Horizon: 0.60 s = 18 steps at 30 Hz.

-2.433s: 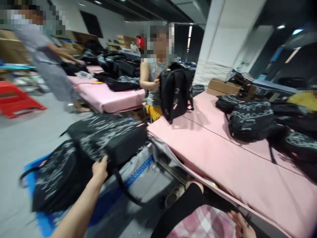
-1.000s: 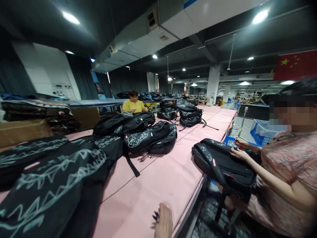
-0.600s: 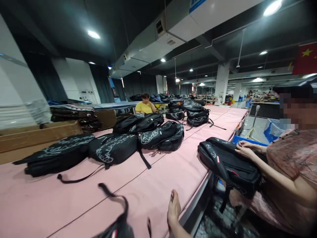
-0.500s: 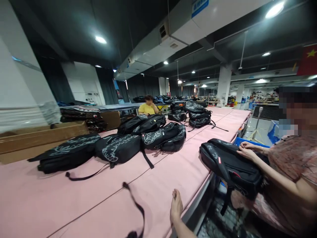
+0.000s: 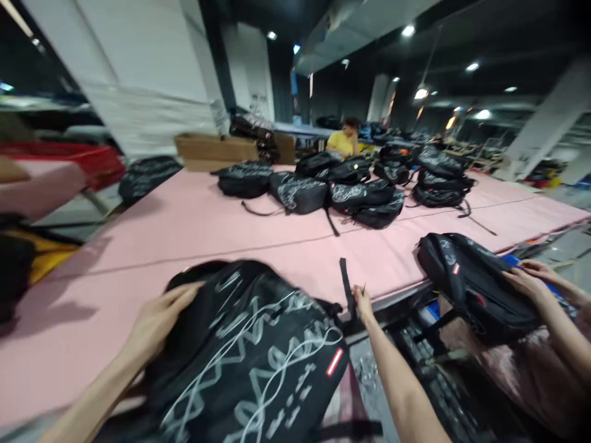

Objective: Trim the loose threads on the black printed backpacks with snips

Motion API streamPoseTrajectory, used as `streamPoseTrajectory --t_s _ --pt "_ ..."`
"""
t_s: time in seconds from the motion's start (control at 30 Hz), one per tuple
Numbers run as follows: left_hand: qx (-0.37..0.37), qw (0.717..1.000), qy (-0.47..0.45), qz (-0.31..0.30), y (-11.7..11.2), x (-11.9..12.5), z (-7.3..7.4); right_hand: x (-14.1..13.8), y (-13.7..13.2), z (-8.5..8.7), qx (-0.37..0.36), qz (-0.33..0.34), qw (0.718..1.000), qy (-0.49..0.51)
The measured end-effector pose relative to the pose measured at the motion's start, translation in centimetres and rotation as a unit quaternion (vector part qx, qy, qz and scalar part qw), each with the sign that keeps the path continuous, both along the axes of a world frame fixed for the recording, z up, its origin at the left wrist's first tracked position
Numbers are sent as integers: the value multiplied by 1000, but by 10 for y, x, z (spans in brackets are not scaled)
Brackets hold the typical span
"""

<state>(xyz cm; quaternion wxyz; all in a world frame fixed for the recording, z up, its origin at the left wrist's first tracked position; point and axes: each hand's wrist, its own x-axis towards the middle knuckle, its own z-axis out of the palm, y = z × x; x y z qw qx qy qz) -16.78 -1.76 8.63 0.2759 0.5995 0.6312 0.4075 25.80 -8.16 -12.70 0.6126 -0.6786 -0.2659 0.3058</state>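
A black backpack with white scribble lines and a small red-and-white label fills the near foreground, partly over the pink table edge. My left hand grips its upper left edge, the fingers on the fabric and the thumb mostly hidden. To the right of the bag, my right hand is closed in a pinch. A thin dark tip pokes up from its fingers; what it belongs to is too small to make out. Right beside those fingers a black strap stands up; whether they touch it I cannot tell.
Several more black backpacks lie across the pink table, some stacked. At the right, a co-worker's hands hold another backpack. A cardboard box stands at the far edge. Someone in yellow sits beyond.
The view has swung left and down. The near backpack and my left hand have come into view, with the hand on the bag. My right hand is now beside the strap.
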Motion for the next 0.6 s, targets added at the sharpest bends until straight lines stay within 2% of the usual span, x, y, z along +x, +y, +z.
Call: streamPoseTrajectory --t_s 0.03,0.1,0.2,0.23,0.3,0.37,0.43,0.5,0.57,0.6 --pt "-40 994 -96 -14 -9 -2 0 -1 -7 -5 -9 12 1000 10" --pt "-80 963 -248 -74 -16 10 7 -3 -26 -11 -31 20 999 27" --pt "-102 932 -307 -163 -9 45 24 2 -64 -10 -54 -4 998 37" --pt "-109 931 -296 -184 -3 56 28 6 -76 -8 -58 -18 997 38" --pt "-104 946 -228 -206 14 74 28 12 -100 -2 -60 -44 997 38" --pt "-78 966 -145 -198 31 84 19 18 -118 5 -60 -55 996 36" --pt "-36 983 -65 -167 42 89 4 21 -132 14 -58 -48 997 34" --pt "37 991 30 -123 38 92 -13 17 -141 24 -51 -30 998 25" --pt "140 974 133 -116 16 94 -30 7 -144 37 -41 -9 999 13" --pt "186 958 171 -134 -1 96 -39 0 -144 45 -35 7 999 3"
